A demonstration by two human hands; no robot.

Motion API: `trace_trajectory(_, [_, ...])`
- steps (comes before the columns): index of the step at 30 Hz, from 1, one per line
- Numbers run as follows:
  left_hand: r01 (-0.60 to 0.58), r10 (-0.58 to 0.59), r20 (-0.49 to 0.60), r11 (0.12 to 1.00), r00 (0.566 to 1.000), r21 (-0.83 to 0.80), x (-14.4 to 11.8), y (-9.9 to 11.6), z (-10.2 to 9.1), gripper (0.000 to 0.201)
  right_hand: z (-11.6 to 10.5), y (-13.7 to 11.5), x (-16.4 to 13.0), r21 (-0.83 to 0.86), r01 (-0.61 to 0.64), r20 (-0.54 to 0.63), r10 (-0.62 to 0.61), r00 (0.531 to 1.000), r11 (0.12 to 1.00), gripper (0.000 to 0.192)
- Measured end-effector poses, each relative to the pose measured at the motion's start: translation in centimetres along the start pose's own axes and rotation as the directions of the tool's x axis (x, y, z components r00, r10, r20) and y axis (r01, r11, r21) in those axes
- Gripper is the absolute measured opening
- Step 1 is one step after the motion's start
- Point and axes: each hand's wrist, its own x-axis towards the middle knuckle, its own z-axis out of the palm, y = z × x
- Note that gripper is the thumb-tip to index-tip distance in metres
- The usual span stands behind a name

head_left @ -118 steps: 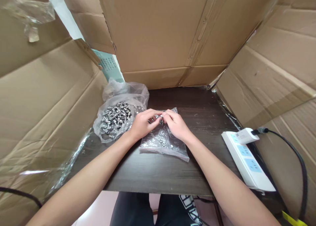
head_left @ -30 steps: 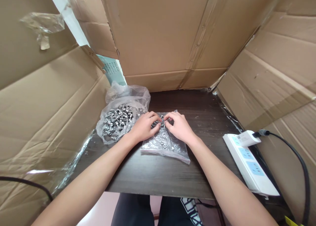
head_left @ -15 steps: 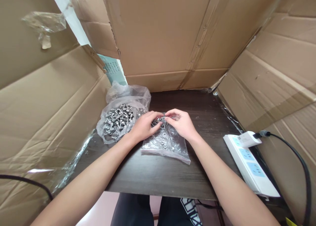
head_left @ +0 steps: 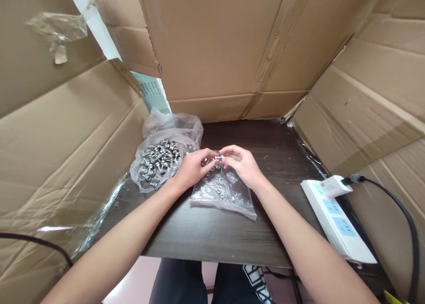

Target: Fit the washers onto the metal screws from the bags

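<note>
My left hand [head_left: 191, 167] and my right hand [head_left: 241, 164] meet fingertip to fingertip over a flat clear plastic bag [head_left: 223, 192] that lies on the dark wooden table [head_left: 212, 233]. Between the fingertips of both hands sits a small metal screw [head_left: 218, 157], pinched from either side. Loose washers and nuts lie on the flat bag under the hands. Left of my left hand an open crumpled plastic bag [head_left: 159, 161] holds a heap of several silver screws.
Cardboard sheets [head_left: 215, 42] wall the table at the back, left and right. A white power strip [head_left: 337, 220] with a plugged adapter and black cable [head_left: 403, 215] lies at the right edge. Dark trousers show below the table's front edge.
Both hands have lifted a little off the flat bag and drawn closer, the small screw now held up between their fingertips. The bags have not moved.
</note>
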Motion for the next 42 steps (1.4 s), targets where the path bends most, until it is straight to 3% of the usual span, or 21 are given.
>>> trace_trajectory(6, [-0.073,0.073,0.004,0.997,0.997,0.015,-0.1,-0.7,0.3,0.011,0.2,0.6,0.0,-0.051,0.013,0.018,-0.012,1.000,0.999,0.022])
trace_trajectory(15, [-0.082,0.084,-0.035,0.996,0.996,0.041,-0.1,-0.5,0.1,0.011,0.1,0.5,0.1,-0.085,0.001,-0.019,-0.002,1.000,0.996,0.023])
trace_trajectory(19, [-0.109,0.114,-0.064,0.991,0.991,0.071,0.0,-0.5,0.0,0.010,0.0,0.6,0.1,-0.245,-0.045,-0.051,0.033,0.998,0.968,0.029])
trace_trajectory(22, [-0.123,0.128,-0.052,0.989,0.990,0.088,0.0,-0.6,-0.1,0.010,-0.1,0.8,0.1,-0.353,-0.015,0.007,0.019,1.000,0.935,0.038])
trace_trajectory(26, [-0.120,0.124,-0.044,0.989,0.991,0.091,0.1,-0.9,-0.2,0.012,-0.1,0.8,-0.1,-0.364,0.099,0.048,-0.088,0.995,0.926,0.016])
trace_trajectory(28, [-0.117,0.122,-0.052,0.989,0.991,0.088,0.1,-1.1,-0.2,0.012,-0.2,0.7,-0.2,-0.351,0.137,0.026,-0.137,0.990,0.926,0.037])
trace_trajectory(30, [-0.116,0.121,-0.058,0.990,0.991,0.087,0.1,-1.1,-0.2,0.012,-0.1,0.7,-0.2,-0.345,0.140,0.010,-0.146,0.989,0.928,0.043])
trace_trajectory(34, [-0.113,0.117,-0.047,0.989,0.992,0.092,0.1,-1.1,-0.2,0.012,0.0,0.4,-0.2,-0.382,0.130,0.029,-0.129,0.991,0.915,0.017])
trace_trajectory(35, [-0.111,0.115,-0.045,0.990,0.992,0.091,0.1,-1.1,-0.2,0.012,0.0,0.3,-0.2,-0.401,0.118,0.029,-0.117,0.993,0.908,0.016])
trace_trajectory(39, [-0.106,0.111,-0.062,0.991,0.992,0.079,0.1,-0.9,-0.2,0.011,0.1,0.0,-0.3,-0.477,0.090,-0.005,-0.105,0.994,0.874,0.039])
trace_trajectory(42, [-0.100,0.105,-0.058,0.992,0.993,0.072,0.0,-0.8,-0.2,0.010,0.1,0.1,-0.3,-0.425,0.137,-0.016,-0.158,0.987,0.895,0.022])
